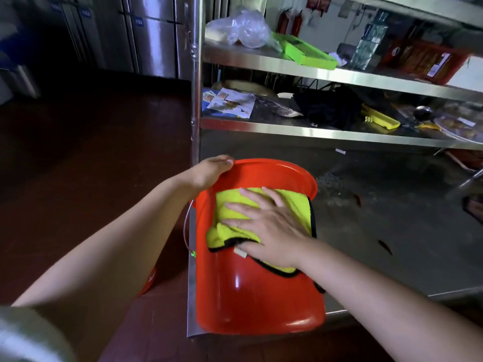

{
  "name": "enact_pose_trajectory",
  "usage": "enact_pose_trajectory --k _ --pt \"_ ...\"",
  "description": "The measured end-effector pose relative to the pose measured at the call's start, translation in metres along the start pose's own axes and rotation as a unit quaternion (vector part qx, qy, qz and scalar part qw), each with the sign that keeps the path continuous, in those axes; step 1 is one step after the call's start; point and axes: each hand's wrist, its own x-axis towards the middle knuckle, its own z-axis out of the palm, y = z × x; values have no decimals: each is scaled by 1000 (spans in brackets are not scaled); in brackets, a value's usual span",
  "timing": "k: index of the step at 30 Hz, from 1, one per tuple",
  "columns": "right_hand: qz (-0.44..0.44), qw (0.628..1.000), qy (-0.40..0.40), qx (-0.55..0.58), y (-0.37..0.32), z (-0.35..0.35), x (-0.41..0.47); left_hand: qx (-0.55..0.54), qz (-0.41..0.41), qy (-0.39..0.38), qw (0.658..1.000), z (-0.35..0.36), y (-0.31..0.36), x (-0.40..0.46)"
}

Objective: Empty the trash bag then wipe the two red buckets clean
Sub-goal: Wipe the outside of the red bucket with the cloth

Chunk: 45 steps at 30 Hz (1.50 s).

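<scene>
Left arm reaching in from 7 o'clock, left hand (209, 171) gripping the rim of the red bucket (251, 296) at its 11 o'clock edge, fingers curled over the lip, thumb on top. Right arm entering from 4 o'clock, right hand (269, 226) laid flat, fingers (251, 195) spread and straight, pressing a yellow cloth (292, 202) against the bucket's outer wall. Bucket tipped on its side at the corner of the steel counter (379, 231), mouth toward 12 o'clock. Shelves (313, 71) of clutter beyond.
</scene>
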Motion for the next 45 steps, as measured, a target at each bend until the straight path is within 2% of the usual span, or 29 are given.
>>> enact_pose_trajectory --k 4,8,13,21,26,33,39,45 --pt "60 998 20 -5 27 -9 35 -28 -6 17 999 3 -1 0" --pt "58 998 7 5 25 -8 45 -61 -11 31 998 0 -7 -7" --pt "13 1000 -11 6 -6 -3 7 -87 -9 42 995 7 -26 -24" --pt "-62 996 -15 61 -54 6 -85 -50 -13 61 997 -2 -41 -41" --pt "-87 995 -6 52 -63 10 -105 -51 -16 95 994 2 -16 -37" --pt "-86 993 -1 75 -41 2 -73 11 -33 50 998 13 7 -32" --pt "-22 998 15 62 7 -14 -7 -42 -31 56 997 15 3 -35" --pt "11 998 37 48 32 -12 33 -108 -30 5 994 9 -8 -34"
